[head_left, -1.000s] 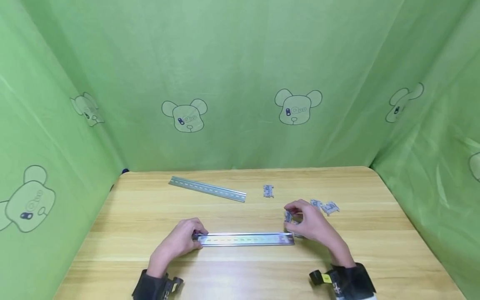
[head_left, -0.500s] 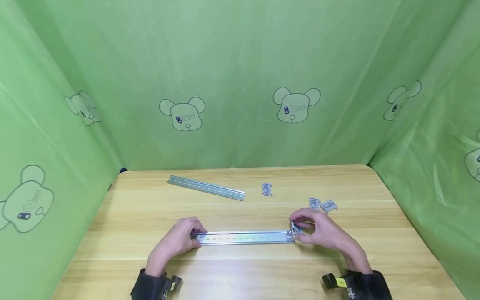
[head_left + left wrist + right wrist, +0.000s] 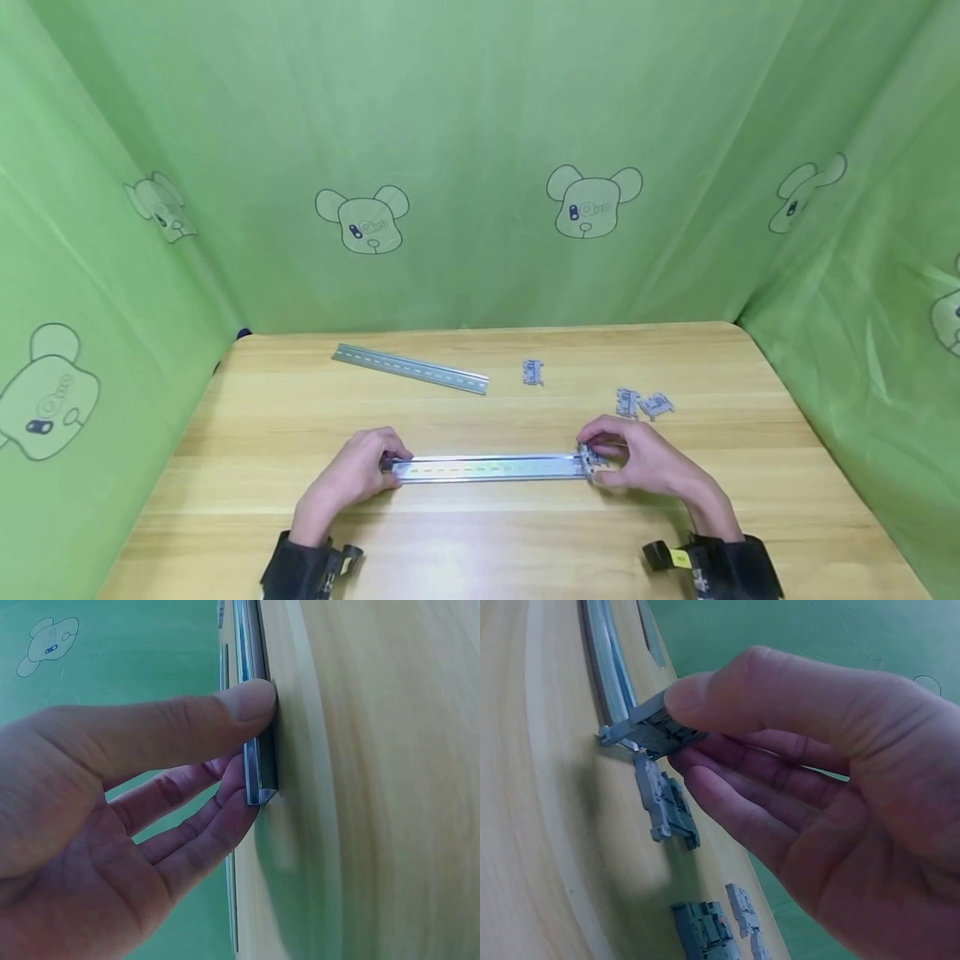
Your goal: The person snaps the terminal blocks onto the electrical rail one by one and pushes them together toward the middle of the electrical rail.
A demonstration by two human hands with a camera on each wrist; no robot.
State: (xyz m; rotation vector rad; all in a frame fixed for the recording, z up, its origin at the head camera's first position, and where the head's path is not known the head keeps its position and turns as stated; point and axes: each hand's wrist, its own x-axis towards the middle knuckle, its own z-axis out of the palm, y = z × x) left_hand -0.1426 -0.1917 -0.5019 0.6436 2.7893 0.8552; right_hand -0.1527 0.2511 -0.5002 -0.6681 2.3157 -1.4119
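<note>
A slotted metal DIN rail (image 3: 487, 468) lies crosswise on the table. My left hand (image 3: 356, 468) grips its left end, thumb on the near edge and fingers on the far edge. At the right end, my right hand (image 3: 651, 457) pinches a grey terminal block (image 3: 646, 729) between thumb and fingers. This block stands across the rail's end, touching it; whether it is clipped on I cannot tell. Just beyond the rail's end, a second grey terminal block (image 3: 666, 802) lies on the table under the right hand, mostly hidden in the head view.
Another DIN rail (image 3: 409, 368) lies slanted at the back left. A terminal block (image 3: 533, 372) lies at the back middle. Two more, a left block (image 3: 627, 402) and a right block (image 3: 657, 405), lie close together beyond the right hand. Green curtains (image 3: 465, 250) surround the table.
My right hand has brought the terminal block right and toward me, onto the rail's right end, and has stayed there for the last half second. The left hand keeps its hold on the rail.
</note>
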